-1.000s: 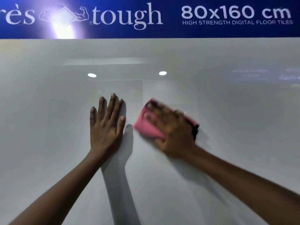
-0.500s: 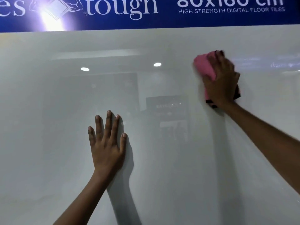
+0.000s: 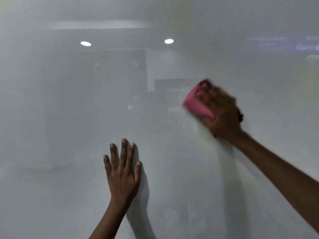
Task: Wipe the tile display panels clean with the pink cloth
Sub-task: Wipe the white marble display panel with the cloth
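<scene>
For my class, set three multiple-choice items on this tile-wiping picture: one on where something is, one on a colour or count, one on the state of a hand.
1. Where is the pink cloth relative to the left hand?
A. Up and to the right
B. Directly below
C. Far left

2. How many round light reflections show on the tile panel?
A. Two
B. Four
C. None

3. How does the left hand lie?
A. Fist clenched
B. Flat, fingers straight on the panel
C. Gripping the cloth

Answers:
1 A, the cloth sits under the right hand, higher and rightward.
2 A, two bright ovals near the top.
3 B, its fingers are spread against the surface.
</scene>
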`<state>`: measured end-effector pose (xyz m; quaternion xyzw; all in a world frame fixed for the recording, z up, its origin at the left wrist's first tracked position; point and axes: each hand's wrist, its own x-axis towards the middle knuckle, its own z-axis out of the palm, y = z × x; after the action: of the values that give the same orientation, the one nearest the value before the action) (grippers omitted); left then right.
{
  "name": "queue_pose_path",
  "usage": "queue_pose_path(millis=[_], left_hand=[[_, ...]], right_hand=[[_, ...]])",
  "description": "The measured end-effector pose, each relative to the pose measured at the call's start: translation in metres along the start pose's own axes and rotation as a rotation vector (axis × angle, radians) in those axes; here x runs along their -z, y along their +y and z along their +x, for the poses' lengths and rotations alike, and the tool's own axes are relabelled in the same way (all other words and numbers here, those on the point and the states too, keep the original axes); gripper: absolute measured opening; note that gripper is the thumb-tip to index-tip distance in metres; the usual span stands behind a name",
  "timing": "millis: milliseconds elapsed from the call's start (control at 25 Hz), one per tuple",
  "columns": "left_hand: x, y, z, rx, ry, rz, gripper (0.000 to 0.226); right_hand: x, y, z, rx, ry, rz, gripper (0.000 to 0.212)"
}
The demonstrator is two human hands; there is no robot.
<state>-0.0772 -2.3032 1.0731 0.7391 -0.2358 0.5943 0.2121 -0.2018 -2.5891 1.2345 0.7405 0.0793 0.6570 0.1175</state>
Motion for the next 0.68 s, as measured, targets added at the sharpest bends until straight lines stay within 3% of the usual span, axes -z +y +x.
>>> queue_pose_path(millis=[120, 200, 280, 360, 480, 560, 680], left_hand=[[-0.005, -0.006, 0.001, 0.004, 0.015, 0.010, 0.057], [-0.005, -0.003, -0.005, 0.007, 0.022, -0.014, 0.057], [-0.002, -0.004, -0.008, -0.004, 0.018, -0.017, 0.057], [0.001, -0.006, -0.002, -0.024, -0.021, -0.008, 0.057], [0.008, 0.000, -0.005, 0.056, -0.064, -0.062, 0.058], [0.014, 0.001, -0.032, 0.157, -0.096, -0.099, 0.060], [0.009, -0.019, -0.091, 0.070, -0.160, -0.045, 0.061]], right_hand=[[0.010, 0.025, 0.026, -0.276, 0.134, -0.047, 0.066], [-0.008, -0.010, 0.006, -0.275, 0.191, -0.032, 0.066], [-0.033, -0.077, -0.053, -0.077, 0.114, 0.044, 0.063], [-0.046, -0.144, -0.126, 0.245, -0.109, 0.078, 0.062], [-0.045, -0.168, -0.167, 0.510, -0.310, 0.118, 0.056], [-0.034, -0.129, -0.137, 0.386, -0.229, 0.144, 0.049], [-0.005, -0.025, -0.080, 0.004, -0.040, 0.007, 0.056]])
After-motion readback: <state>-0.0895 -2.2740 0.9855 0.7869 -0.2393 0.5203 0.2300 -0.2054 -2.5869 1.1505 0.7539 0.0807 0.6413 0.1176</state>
